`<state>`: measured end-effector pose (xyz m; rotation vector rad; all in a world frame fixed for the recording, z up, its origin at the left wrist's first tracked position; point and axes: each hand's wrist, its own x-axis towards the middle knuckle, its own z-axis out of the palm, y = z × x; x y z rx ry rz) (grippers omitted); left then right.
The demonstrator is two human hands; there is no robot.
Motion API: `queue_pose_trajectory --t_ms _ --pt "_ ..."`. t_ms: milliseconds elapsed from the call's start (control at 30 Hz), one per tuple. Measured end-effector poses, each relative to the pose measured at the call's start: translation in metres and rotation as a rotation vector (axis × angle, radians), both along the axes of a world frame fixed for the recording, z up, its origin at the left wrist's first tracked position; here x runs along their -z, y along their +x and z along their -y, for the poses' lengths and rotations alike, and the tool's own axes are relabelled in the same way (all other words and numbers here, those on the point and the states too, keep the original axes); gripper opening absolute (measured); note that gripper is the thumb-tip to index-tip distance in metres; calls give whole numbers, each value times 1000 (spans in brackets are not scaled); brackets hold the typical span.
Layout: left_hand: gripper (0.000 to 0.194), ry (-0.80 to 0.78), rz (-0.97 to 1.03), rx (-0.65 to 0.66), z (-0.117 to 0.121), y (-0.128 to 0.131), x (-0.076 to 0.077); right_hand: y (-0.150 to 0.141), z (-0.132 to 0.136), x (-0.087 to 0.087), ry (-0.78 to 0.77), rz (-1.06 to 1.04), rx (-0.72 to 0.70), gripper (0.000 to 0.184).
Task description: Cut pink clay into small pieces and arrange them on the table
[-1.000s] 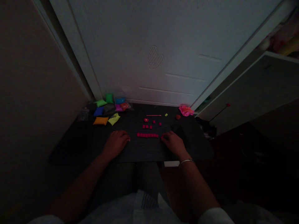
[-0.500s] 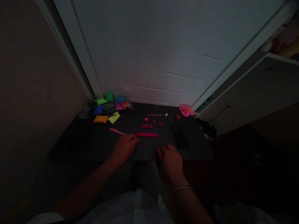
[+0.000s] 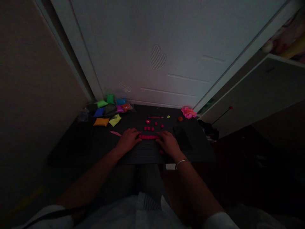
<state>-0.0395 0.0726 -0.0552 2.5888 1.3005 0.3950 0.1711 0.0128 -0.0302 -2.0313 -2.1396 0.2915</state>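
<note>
A row of deep pink clay pieces [image 3: 148, 137], pressed side by side into a strip, lies on the dark table. My left hand [image 3: 128, 140] has its thumb and fingers closed around the strip's left end. At the other end, my right hand [image 3: 168, 143] grips it the same way. Just below my right hand sits a separate pink clay lump [image 3: 161, 151]. Behind the strip are several small pink clay cubes [image 3: 149, 128] and a pink piece with a pale centre [image 3: 148, 121]. A pink plastic knife [image 3: 115, 133] lies beside my left hand, its near end hidden.
Colourful clay packets [image 3: 101, 122] lie at the table's back left. A thin pink stick [image 3: 156, 117], a tiny yellow-green piece [image 3: 168, 116], a reddish ball [image 3: 180, 119] and a pink ruffled item [image 3: 189, 112] are along the back. A dark phone [image 3: 182, 138] lies right of my right hand.
My right hand has left the pink lump near the table's front edge and moved up to the strip's right end. My left hand has closed in on the left end.
</note>
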Motion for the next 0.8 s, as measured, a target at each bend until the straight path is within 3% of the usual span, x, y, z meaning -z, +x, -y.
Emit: queue_pose_trajectory --t_ms 200,567,800 --pt "24 -14 -9 46 -9 2 1 0 -16 5 -72 17 -110 27" --pt "23 -12 -68 60 -34 -5 -4 27 -25 2 -56 37 -73 29" --pt "34 11 -35 79 -34 -7 -6 30 -22 0 -59 63 -66 29"
